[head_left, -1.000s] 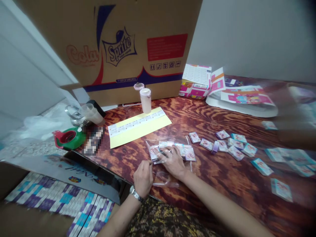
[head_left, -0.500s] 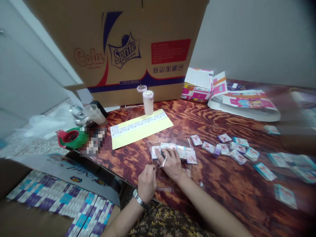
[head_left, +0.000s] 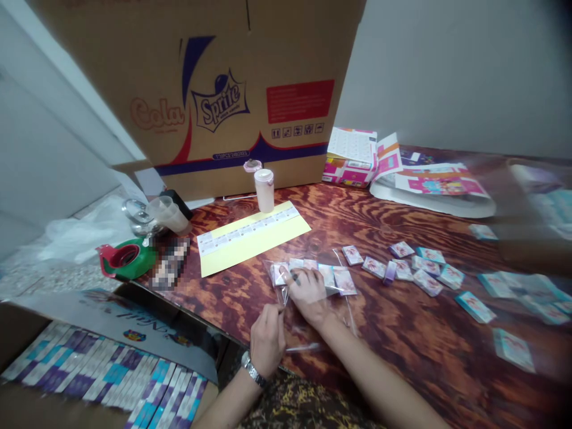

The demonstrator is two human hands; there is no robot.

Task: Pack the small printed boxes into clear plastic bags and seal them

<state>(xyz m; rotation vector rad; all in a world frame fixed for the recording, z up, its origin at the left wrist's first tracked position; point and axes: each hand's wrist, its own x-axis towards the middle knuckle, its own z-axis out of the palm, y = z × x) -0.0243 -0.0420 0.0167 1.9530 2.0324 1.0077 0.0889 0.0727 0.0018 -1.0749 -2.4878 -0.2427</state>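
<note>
A clear plastic bag (head_left: 342,295) holding a row of small pink and blue packets (head_left: 334,278) lies on the dark wood-grain table (head_left: 393,333). My right hand (head_left: 306,293) lies on the packets with fingers bent, pressing them down through the plastic. My left hand (head_left: 267,338), a watch on its wrist, is closed in a pinch on the bag's near edge, just left of my right hand.
Loose packets (head_left: 413,268) scatter across the table's right side. A yellow sheet (head_left: 252,237), a pink bottle (head_left: 264,189), a big cardboard box (head_left: 214,89) and a green tape dispenser (head_left: 127,259) stand behind and left. An open carton of packets (head_left: 102,372) sits low left.
My left hand has drawn back toward me, pulling the bag's edge along. My right hand stays pressed on the packets. The view has shifted slightly.
</note>
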